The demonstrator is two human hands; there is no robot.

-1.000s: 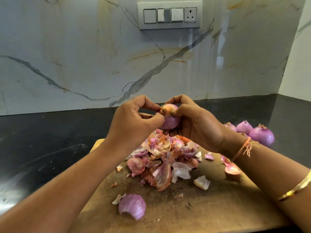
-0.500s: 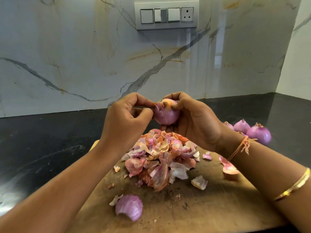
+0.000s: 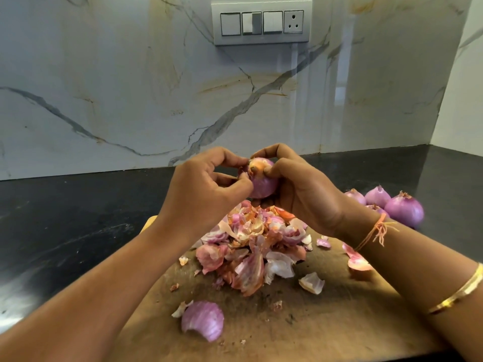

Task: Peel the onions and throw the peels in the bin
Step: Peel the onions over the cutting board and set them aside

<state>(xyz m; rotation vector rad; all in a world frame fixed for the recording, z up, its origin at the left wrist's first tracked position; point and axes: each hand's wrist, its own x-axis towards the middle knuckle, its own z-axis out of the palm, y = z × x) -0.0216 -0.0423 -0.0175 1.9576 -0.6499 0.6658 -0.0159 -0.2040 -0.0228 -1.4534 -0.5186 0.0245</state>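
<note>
Looks down from head height on a dark stone countertop [image 3: 65, 218]. Holds a purple onion [image 3: 262, 185] in the air with both hands, just above a heap of peels [image 3: 253, 241] on a wooden cutting board [image 3: 326, 322]. Wraps the right hand [image 3: 303, 194] round the onion's right side and underside, thumb pressed near the orange, papery top. Pinches the onion's upper left edge with the left hand [image 3: 203, 194], thumb and forefinger closed on a ragged flap of dry skin (both grips firm, neither hand slack). Shows more scraps scattered across the board, among them one large curved purple peel [image 3: 203, 320] near the front edge. Shows a cluster of onions [image 3: 403, 211] on the counter to the right, beyond the right wrist. Wears an orange thread [image 3: 376, 231] at the right wrist and a gold bangle [image 3: 460, 293] further up the forearm. Backs onto a white marble wall [image 3: 104, 87] with grey veins and a switch panel [image 3: 261, 23] at top centre.
</note>
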